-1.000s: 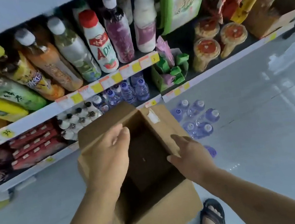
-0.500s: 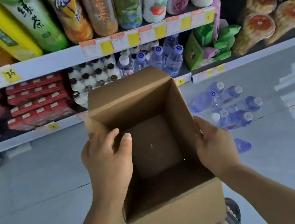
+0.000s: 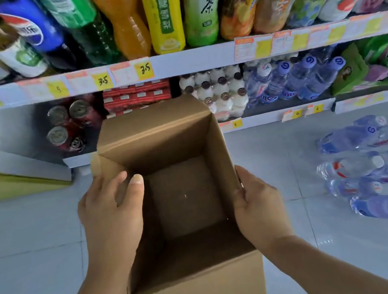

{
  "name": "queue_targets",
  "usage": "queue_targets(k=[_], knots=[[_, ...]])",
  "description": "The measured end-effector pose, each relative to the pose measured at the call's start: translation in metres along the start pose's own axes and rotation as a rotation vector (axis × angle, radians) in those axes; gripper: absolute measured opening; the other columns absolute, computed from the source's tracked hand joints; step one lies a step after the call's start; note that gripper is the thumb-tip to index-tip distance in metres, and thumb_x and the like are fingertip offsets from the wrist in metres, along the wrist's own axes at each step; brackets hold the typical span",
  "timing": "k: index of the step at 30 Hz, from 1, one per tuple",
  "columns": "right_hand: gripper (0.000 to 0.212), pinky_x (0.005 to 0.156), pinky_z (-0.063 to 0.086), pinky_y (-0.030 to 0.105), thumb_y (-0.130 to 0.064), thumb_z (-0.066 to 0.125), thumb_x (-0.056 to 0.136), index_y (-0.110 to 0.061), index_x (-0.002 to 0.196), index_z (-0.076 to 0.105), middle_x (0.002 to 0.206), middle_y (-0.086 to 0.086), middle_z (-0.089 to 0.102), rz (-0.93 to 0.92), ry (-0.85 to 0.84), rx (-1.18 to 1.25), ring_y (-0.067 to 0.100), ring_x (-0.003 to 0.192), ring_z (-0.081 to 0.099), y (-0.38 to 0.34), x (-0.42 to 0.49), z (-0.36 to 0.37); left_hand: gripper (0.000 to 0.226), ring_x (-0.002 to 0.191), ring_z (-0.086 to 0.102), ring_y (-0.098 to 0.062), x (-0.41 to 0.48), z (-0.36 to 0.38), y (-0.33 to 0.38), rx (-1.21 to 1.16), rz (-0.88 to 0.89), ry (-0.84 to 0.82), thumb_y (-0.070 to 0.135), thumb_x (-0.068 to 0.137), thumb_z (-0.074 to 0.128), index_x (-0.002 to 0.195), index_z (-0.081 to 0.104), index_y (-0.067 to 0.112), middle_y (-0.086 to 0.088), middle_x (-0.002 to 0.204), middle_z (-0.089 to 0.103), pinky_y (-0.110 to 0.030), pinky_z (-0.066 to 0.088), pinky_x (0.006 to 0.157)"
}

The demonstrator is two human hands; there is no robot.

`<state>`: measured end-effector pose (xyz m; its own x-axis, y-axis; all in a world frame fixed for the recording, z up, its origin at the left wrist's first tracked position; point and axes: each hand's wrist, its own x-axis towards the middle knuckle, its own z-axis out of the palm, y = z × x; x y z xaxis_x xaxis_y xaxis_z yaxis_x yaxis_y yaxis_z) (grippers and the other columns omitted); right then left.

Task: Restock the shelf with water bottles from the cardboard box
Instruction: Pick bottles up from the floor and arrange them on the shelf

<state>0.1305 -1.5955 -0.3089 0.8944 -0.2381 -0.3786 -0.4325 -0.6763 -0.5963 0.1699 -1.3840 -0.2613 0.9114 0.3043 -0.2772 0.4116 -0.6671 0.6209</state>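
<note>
An open brown cardboard box [image 3: 200,293] stands in front of me with nothing inside it. My left hand [image 3: 111,213] grips its left wall, thumb over the rim. My right hand [image 3: 257,203] clasps the right wall from outside. Several clear water bottles with blue labels [image 3: 369,165] lie loose on the floor to the right of the box. More water bottles [image 3: 297,79] lie on the bottom shelf [image 3: 273,116], caps toward me, to the right of the box's far flap.
The upper shelf rail [image 3: 173,63] carries price tags and a row of large drink bottles. The bottom shelf also holds cans [image 3: 67,127], red packs, small white bottles [image 3: 219,90] and green packs [image 3: 380,64]. A yellow-green board [image 3: 7,182] lies at the left.
The view has dropped and shifted left toward the bottom shelf. Both hands went from resting on the box flaps to gripping its side walls; the flaps are now open upright.
</note>
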Motion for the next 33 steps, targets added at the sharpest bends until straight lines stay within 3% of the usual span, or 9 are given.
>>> queue_targets(k=[8, 11, 13, 19, 28, 33], knots=[[0.044, 0.086, 0.050, 0.029, -0.026, 0.050, 0.099, -0.028, 0.142, 0.043, 0.130, -0.005, 0.060, 0.053, -0.030, -0.080, 0.020, 0.109, 0.061, -0.022, -0.007, -0.014, 0.063, 0.120, 0.052, -0.024, -0.006, -0.002, 0.010, 0.022, 0.006, -0.025, 0.066, 0.084, 0.036, 0.124, 0.062, 0.025, 0.000, 0.125, 0.059, -0.055, 0.043, 0.103], [0.040, 0.087, 0.049, 0.028, -0.033, 0.049, 0.099, -0.030, 0.139, 0.045, 0.131, -0.005, 0.059, 0.061, 0.004, -0.054, 0.019, 0.110, 0.060, -0.022, -0.012, -0.036, 0.050, 0.137, 0.039, -0.017, -0.019, 0.014, 0.042, 0.045, 0.058, -0.104, 0.060, 0.092, 0.043, 0.132, 0.056, 0.033, 0.007, 0.146, 0.045, -0.043, 0.033, 0.113], [0.037, 0.087, 0.048, 0.025, -0.032, 0.051, 0.098, -0.031, 0.135, 0.051, 0.130, -0.009, 0.059, 0.094, 0.040, -0.013, 0.016, 0.109, 0.060, -0.012, -0.016, -0.054, 0.045, 0.141, 0.030, -0.009, -0.037, 0.032, 0.074, -0.024, 0.079, -0.192, 0.049, 0.094, 0.047, 0.136, 0.052, 0.034, 0.012, 0.152, 0.037, -0.032, 0.027, 0.113], [0.037, 0.089, 0.048, 0.027, -0.024, 0.060, 0.091, -0.026, 0.128, 0.061, 0.129, -0.008, 0.061, 0.229, 0.192, 0.108, 0.015, 0.108, 0.062, 0.067, -0.034, -0.123, 0.040, 0.130, 0.044, -0.007, -0.105, 0.108, 0.165, -0.124, 0.257, -0.370, 0.039, 0.093, 0.054, 0.130, 0.059, 0.025, 0.016, 0.139, 0.048, -0.030, 0.035, 0.107], [0.035, 0.089, 0.050, 0.034, -0.023, 0.064, 0.088, -0.024, 0.123, 0.066, 0.122, -0.002, 0.067, 0.373, 0.384, 0.159, 0.022, 0.106, 0.064, 0.218, -0.078, -0.227, 0.041, 0.135, 0.038, -0.005, -0.198, 0.237, 0.261, -0.018, 0.426, -0.533, 0.039, 0.094, 0.054, 0.133, 0.058, 0.026, 0.010, 0.147, 0.045, -0.026, 0.031, 0.109], [0.031, 0.085, 0.051, 0.035, -0.023, 0.065, 0.086, -0.024, 0.117, 0.068, 0.117, -0.005, 0.067, 0.416, 0.442, 0.161, 0.021, 0.100, 0.065, 0.275, -0.080, -0.252, 0.040, 0.132, 0.039, -0.003, -0.220, 0.288, 0.290, 0.023, 0.514, -0.584, 0.038, 0.095, 0.053, 0.132, 0.058, 0.023, 0.009, 0.144, 0.048, -0.015, 0.026, 0.098]])
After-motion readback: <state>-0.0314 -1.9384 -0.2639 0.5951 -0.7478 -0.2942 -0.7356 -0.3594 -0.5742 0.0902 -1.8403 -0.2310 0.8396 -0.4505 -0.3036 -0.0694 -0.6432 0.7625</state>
